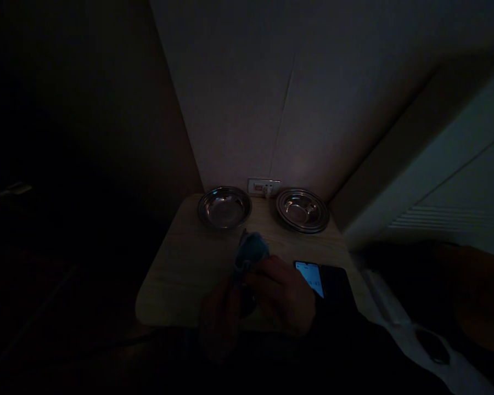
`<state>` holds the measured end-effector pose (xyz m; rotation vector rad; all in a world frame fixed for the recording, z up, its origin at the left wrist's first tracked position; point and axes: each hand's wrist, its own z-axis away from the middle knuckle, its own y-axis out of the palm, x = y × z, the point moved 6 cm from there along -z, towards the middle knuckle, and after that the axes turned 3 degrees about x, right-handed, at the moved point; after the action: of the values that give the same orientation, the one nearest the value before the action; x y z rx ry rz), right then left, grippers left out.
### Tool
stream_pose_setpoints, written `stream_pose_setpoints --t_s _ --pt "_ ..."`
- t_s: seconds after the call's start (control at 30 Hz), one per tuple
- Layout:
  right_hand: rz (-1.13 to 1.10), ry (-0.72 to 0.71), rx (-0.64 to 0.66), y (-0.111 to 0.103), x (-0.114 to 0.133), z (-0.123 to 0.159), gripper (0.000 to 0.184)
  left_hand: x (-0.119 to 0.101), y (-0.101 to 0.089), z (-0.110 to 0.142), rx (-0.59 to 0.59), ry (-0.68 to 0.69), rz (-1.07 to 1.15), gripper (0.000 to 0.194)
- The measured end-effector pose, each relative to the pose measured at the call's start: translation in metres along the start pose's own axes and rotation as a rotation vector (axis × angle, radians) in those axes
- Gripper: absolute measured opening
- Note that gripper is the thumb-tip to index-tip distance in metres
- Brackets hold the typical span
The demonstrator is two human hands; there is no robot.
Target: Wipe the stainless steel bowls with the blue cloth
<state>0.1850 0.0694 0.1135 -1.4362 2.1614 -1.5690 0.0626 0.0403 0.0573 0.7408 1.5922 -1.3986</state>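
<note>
In dim light, a crumpled light-blue cloth (252, 249) stands up between my two hands, over the front part of a small wooden table. My right hand (282, 293) pinches its lower edge from the right, fingers bent. From the left, my left hand (220, 315) closes on the cloth's bottom end, though shadow hides most of its fingers. A dark, rounded shape (247, 302) shows between the hands; its kind cannot be made out.
Along the table's (177, 274) back edge stand a steel bowl (224, 209) and, to its right, stacked steel bowls (303, 211). A wall socket (264, 187) is behind them. Beside my right hand lies a lit phone (310, 277), with a dark flat object (338, 285) next to it.
</note>
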Motion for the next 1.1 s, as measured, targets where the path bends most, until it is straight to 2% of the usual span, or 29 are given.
stream_pose_setpoints --t_s 0.13,0.23,0.4,0.47,0.5,0.63,0.73,0.83,0.97,1.1 --pt "-0.002 0.051 -0.038 -0.004 -0.009 -0.002 0.021 0.0 0.001 0.001 -0.003 0.0 0.053 0.039" --pt "-0.036 0.015 -0.002 -0.003 -0.007 -0.002 0.021 0.002 0.003 0.002 0.022 -0.031 0.076 0.038" --pt "-0.028 0.041 -0.022 -0.004 -0.007 0.001 0.021 0.001 0.001 0.001 -0.011 -0.012 0.015 0.04" --pt "-0.054 0.022 0.009 0.0 -0.004 0.003 0.019 0.001 0.0 -0.001 -0.006 -0.012 0.009 0.039" --pt "-0.071 -0.01 0.005 0.001 -0.001 0.004 0.019 0.001 0.001 -0.002 0.008 -0.008 0.017 0.038" --pt "-0.066 0.022 -0.058 0.0 -0.002 0.006 0.02 0.001 -0.003 -0.003 -0.027 -0.007 0.034 0.038" --pt "-0.073 -0.004 -0.043 0.0 -0.001 0.004 0.02 0.001 -0.001 -0.002 0.015 -0.008 0.041 0.036" --pt "-0.037 0.033 -0.084 -0.004 -0.003 0.002 0.021 0.002 -0.003 -0.002 -0.008 -0.025 0.066 0.038" --pt "-0.093 -0.026 -0.021 0.0 -0.004 0.001 0.02 0.001 0.0 -0.003 0.037 -0.011 0.086 0.036" --pt "-0.063 0.085 -0.076 -0.002 -0.011 0.003 0.021 0.004 -0.002 -0.002 -0.001 -0.027 0.068 0.041"
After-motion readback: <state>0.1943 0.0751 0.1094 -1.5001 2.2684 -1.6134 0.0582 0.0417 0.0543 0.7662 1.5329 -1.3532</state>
